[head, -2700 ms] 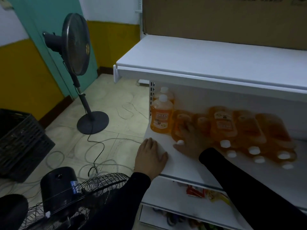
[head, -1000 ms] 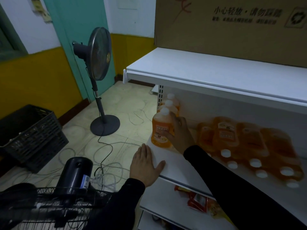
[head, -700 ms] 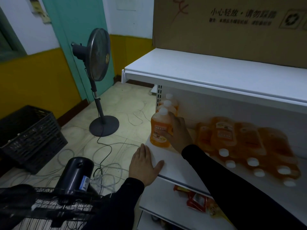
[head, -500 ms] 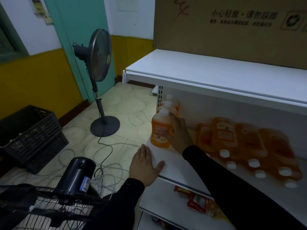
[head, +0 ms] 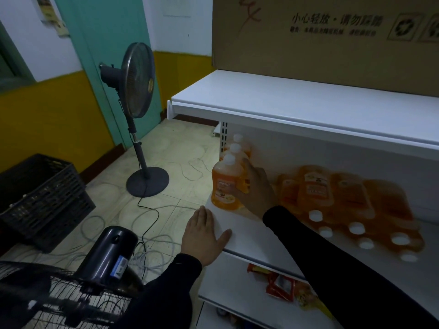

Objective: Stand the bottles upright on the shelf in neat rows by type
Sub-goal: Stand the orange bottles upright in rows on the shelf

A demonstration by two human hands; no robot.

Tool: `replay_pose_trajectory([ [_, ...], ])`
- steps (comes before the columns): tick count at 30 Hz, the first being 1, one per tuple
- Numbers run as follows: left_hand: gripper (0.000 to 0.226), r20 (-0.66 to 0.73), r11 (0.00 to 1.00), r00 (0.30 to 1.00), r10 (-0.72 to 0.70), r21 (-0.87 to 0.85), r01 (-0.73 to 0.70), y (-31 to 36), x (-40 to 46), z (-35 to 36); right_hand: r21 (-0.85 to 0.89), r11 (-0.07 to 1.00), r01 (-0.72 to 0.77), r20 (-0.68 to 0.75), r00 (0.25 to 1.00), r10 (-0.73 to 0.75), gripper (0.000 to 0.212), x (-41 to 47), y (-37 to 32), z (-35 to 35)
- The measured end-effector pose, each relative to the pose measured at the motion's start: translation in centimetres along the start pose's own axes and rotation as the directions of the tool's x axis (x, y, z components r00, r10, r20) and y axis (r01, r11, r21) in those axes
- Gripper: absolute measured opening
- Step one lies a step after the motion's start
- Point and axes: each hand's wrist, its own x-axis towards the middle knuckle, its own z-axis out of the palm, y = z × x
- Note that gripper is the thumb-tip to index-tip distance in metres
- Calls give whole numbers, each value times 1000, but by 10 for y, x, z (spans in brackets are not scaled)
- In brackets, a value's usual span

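Observation:
Three orange bottles with white caps stand in a line at the left end of the white middle shelf (head: 247,236). My right hand (head: 256,189) wraps the right side of the front upright bottle (head: 224,184), which stands on the shelf near its front corner. The two bottles behind it (head: 237,150) are partly hidden. Several more orange bottles (head: 351,200) lie flat on the shelf to the right, caps toward me. My left hand (head: 204,236) rests flat on the shelf's front left corner, fingers spread, holding nothing.
A cardboard box (head: 320,39) sits on the top shelf (head: 297,100). Red snack packets (head: 282,284) lie on the lower shelf. A standing fan (head: 137,96) is on the floor to the left, with cables (head: 152,210), a black crate (head: 40,198) and another fan (head: 71,288) near me.
My right hand lifted a lying bottle from the pile and stood it at the front of the left row. In the last second the hand has stayed on it; my left hand has not moved.

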Motion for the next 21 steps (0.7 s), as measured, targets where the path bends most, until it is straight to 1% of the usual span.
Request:
replay_pose_trajectory([
  [2,88,-23,996,995,92,-9,-93,2,-2,-3,-33,999,15,-41,999,-17,79,-3,12,-17],
  [4,80,-38,978,979,200,-45,-201,10,-4,-7,-119,992,40,-97,994,-51,72,-11,32,-41],
  [5,76,-48,965,967,249,-70,-252,18,-4,-10,-175,983,48,-112,991,-69,72,-16,44,-54],
  [6,74,-59,951,955,291,-96,-295,27,-4,-12,-241,970,43,-93,993,-68,74,-23,57,-68],
  [7,73,-71,936,944,323,-122,-330,37,-3,-14,-337,941,29,-34,999,-43,78,-30,70,-82],
  [9,71,-93,908,923,374,-168,-384,58,3,-17,-589,806,59,156,987,42,85,-43,94,-105],
  [10,70,-96,895,915,392,-188,-404,68,7,-18,-665,740,101,240,967,83,89,-49,103,-112],
  [11,69,-93,885,908,408,-202,-419,78,12,-19,-699,702,133,287,952,106,90,-54,109,-115],
  [12,68,-91,876,901,425,-209,-434,89,17,-21,-716,682,149,297,949,104,86,-57,111,-117],
  [14,68,-108,858,884,455,-212,-468,108,27,-24,-724,668,174,286,956,60,73,-59,106,-121],
  [15,69,-117,851,878,464,-219,-478,116,31,-25,-700,692,179,290,956,45,68,-59,102,-124],
  [16,72,-122,845,875,468,-229,-483,124,35,-26,-645,745,170,297,954,39,66,-61,97,-129],
  [18,80,-110,841,879,464,-257,-476,136,44,-28,-476,868,138,310,951,19,66,-66,86,-146],
  [19,86,-102,841,885,455,-277,-464,141,49,-29,-394,909,136,306,952,-10,67,-68,80,-156],
  [21,97,-94,836,896,434,-329,-440,154,56,-29,-218,967,134,234,969,-81,63,-73,67,-176],
])
